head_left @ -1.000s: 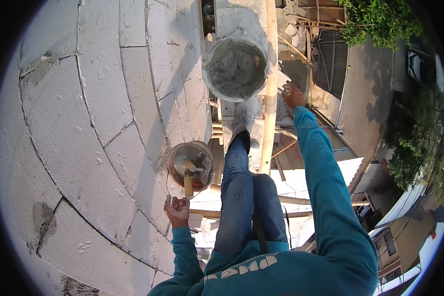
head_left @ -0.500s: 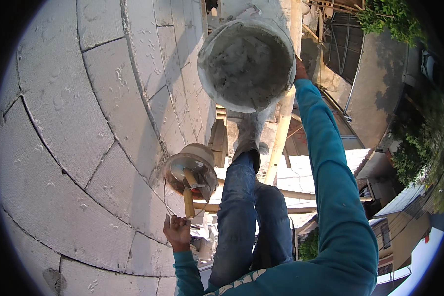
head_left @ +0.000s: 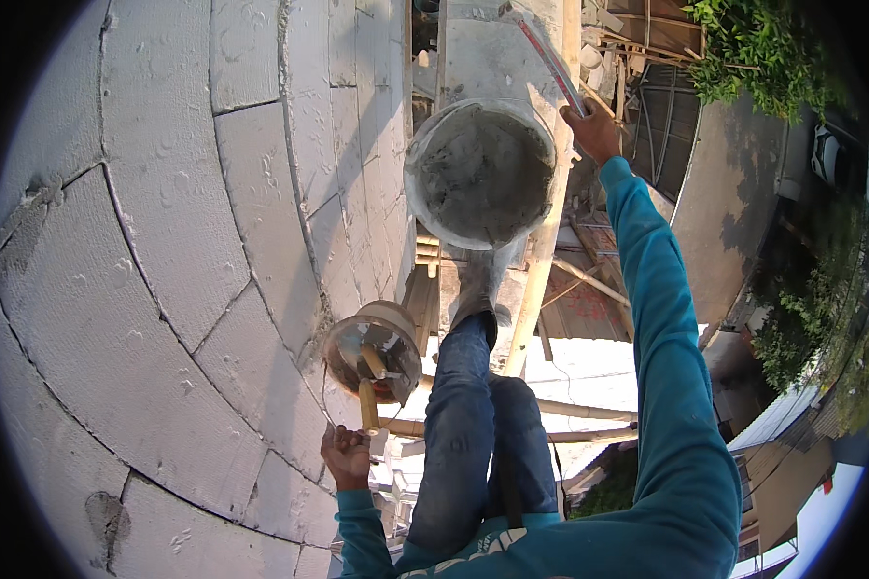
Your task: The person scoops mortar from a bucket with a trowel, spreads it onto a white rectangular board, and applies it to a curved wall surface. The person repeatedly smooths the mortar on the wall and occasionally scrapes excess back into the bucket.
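My left hand [head_left: 346, 455] is closed at the thin wire handle of a small, mortar-stained bucket [head_left: 393, 315], which hangs tilted beside the block wall. Tools with yellowish wooden handles [head_left: 368, 405] stick out of it. Up at the right, my right hand [head_left: 594, 130] grips the near end of a long thin red-and-silver bar [head_left: 548, 66], whose exact kind I cannot make out. The bar slants to the far left over the plank. Below it stands a large round bucket [head_left: 415, 179] with wet grey mortar [head_left: 483, 169] inside, just beyond my boot [head_left: 475, 314].
A wall of pale blocks [head_left: 164, 232] rises along my left. The narrow grey walkway [head_left: 468, 58] under me is edged by a bamboo pole [head_left: 526, 318], with more bamboo poles [head_left: 589, 410] crossing below. Roofs, trees and a paved lane lie far down to the right.
My right hand has left the side of the large bucket and now holds the bar. The large bucket appears lower and smaller in view. My left hand keeps its grip.
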A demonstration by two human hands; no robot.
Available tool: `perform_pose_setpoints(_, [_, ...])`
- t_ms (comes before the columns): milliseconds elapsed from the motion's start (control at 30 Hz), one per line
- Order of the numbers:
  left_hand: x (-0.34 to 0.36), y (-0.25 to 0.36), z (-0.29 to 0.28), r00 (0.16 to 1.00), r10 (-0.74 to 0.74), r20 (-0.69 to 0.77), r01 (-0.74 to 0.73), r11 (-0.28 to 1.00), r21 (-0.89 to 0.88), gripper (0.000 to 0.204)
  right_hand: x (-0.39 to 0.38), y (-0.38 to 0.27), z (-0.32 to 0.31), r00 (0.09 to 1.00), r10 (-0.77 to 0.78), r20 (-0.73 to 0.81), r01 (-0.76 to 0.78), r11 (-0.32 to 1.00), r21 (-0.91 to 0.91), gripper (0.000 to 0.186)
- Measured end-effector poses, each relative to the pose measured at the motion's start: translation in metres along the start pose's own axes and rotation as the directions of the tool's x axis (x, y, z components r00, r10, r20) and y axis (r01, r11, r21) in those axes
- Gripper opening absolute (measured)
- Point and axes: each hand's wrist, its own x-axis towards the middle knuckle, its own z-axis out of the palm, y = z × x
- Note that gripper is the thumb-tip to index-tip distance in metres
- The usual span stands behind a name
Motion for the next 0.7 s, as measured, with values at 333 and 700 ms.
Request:
perform_pose_setpoints(333, [-0.042,0.001,0.015,0.998,0.053,-0.041,-0.052,0.998,0.022,0.035,-0.076,-0.117,-0.010,0.993,-0.051,0.107,0.001,0.906,0.422,0.037])
perform_pose_setpoints(700, [-0.095,0.024,0.032,0.999,-0.020,-0.029,0.016,0.990,-0.139,0.030,-0.254,-0.119,-0.063,0.960,-0.029,0.280,-0.017,0.987,0.160,0.040])
